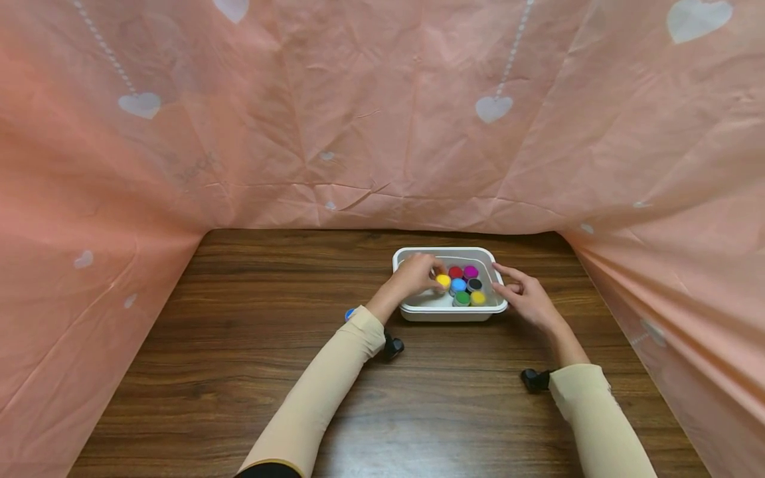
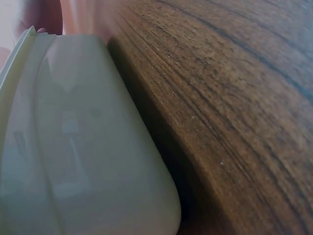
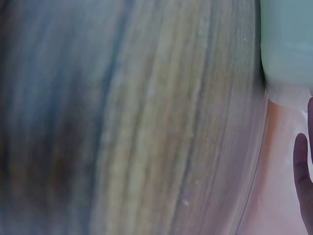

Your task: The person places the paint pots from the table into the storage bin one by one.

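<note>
A white plastic tray point(image 1: 452, 310) stands on the table with several small paint pots in it. My left hand point(image 1: 411, 273) reaches over its left side and pinches a pot with a yellow lid point(image 1: 443, 281). Beside that pot sit ones with red point(image 1: 456, 272), magenta point(image 1: 471, 272), light blue point(image 1: 458, 285), black point(image 1: 475, 284), green point(image 1: 462, 299) and yellow point(image 1: 478, 298) lids. At the tray's right rim, my right hand point(image 1: 532, 302) touches the edge with extended fingers. The left wrist view shows mostly the tray's outer wall point(image 2: 98, 137).
A blue-lidded pot point(image 1: 349, 314) lies on the wooden table point(image 1: 263, 299), partly hidden by my left wrist. Pink sheeting point(image 1: 370, 133) with white hearts surrounds the table at the back and sides.
</note>
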`<state>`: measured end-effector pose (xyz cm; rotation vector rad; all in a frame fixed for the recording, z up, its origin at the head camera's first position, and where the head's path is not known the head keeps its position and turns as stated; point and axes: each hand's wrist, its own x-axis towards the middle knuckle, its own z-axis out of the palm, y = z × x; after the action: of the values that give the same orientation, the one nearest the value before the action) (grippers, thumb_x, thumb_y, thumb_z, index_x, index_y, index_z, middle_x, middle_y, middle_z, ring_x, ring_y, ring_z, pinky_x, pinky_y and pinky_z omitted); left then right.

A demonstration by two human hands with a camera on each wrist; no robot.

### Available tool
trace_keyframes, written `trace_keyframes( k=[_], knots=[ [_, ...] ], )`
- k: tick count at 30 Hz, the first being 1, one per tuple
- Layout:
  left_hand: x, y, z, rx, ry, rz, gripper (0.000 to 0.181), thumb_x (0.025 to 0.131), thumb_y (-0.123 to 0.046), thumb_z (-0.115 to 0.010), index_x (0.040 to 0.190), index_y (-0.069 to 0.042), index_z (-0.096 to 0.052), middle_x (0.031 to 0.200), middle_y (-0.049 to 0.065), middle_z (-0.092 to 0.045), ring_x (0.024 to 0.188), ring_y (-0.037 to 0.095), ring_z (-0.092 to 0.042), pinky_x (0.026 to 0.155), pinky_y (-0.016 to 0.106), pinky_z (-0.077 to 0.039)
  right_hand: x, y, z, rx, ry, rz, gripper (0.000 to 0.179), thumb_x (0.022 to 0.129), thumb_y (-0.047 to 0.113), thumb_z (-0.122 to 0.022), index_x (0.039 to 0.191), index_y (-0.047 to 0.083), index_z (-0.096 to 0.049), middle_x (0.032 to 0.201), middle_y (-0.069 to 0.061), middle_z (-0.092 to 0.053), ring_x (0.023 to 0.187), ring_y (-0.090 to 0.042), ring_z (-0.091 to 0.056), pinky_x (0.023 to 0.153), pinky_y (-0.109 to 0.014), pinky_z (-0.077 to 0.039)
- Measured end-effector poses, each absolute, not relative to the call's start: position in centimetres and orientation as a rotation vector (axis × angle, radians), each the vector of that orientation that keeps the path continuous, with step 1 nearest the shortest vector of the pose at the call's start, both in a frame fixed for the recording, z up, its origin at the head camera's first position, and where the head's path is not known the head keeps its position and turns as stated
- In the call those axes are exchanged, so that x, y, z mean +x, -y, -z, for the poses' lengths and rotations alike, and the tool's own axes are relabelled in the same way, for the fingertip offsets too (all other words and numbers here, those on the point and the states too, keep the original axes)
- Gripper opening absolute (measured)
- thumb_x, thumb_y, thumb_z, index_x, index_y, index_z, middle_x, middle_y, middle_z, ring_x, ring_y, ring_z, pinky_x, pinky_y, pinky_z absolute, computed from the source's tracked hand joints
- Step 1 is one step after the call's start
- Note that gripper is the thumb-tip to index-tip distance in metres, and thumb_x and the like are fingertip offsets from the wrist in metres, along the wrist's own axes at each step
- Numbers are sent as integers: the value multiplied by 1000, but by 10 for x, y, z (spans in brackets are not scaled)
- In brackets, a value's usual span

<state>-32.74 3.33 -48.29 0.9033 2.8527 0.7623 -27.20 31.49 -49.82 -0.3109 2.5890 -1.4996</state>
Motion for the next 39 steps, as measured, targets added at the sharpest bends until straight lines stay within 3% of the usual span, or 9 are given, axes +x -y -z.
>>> trace_keyframes(
  k=[22, 30, 39],
  knots=[
    [-333, -38, 485, 927, -2841, -646, 23, 84, -23, -89, 104, -18, -80, 98, -5, -75, 93, 10, -64, 86, 27, -51, -274, -317, 499, -303, -2579, 1497, 60, 106, 21, -60, 160, 6, -38, 100, -31, -74, 75, -3, -65, 66, -32, -61],
    [-332, -39, 483, 976, -2843, -599, 25, 82, -23, -90, 104, -17, -81, 103, -4, -76, 96, 12, -66, 88, 27, -53, -273, -315, 498, -326, -2625, 1486, 58, 106, 20, -62, 158, 5, -41, 86, -24, -74, 64, -5, -59, 55, -23, -48],
    [-333, -40, 487, 968, -2853, -567, 26, 83, -25, -89, 107, -21, -81, 105, -6, -75, 98, 11, -65, 87, 27, -52, -276, -317, 501, -316, -2639, 1457, 58, 106, 20, -61, 159, 6, -40, 83, -20, -74, 63, -7, -56, 54, -23, -45]
  ],
)
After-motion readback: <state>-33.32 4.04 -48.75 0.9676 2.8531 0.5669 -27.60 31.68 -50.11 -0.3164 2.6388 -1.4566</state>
